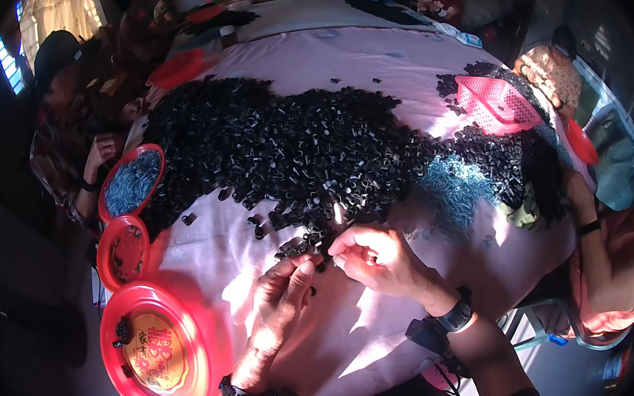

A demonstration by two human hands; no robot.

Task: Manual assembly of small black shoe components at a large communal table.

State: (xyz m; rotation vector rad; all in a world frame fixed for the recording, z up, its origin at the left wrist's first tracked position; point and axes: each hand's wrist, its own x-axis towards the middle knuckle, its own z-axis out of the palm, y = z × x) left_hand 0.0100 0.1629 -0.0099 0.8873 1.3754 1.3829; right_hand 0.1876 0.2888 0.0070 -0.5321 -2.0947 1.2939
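Note:
My left hand (284, 293) is closed in a pinch, thumb against the fingers, at the near edge of a large pile of small black ring-like pieces (273, 141). A dark bit shows by its thumb, but what the fingertips hold is too small to make out. Just to the right, my right hand (376, 257) also pinches, its fingertips facing the left ones across a small gap. Whatever lies between them cannot be made out either. Loose black pieces are scattered on the pale pink cloth (368, 330) around the fingertips.
At left stand a large red plate (195, 355) with a few black pieces, a small red bowl (103, 257) and a red bowl (162, 184) of bluish thin bits. Right lie a bluish heap (457, 184) and a pink basket (495, 104). Co-workers sit around the table.

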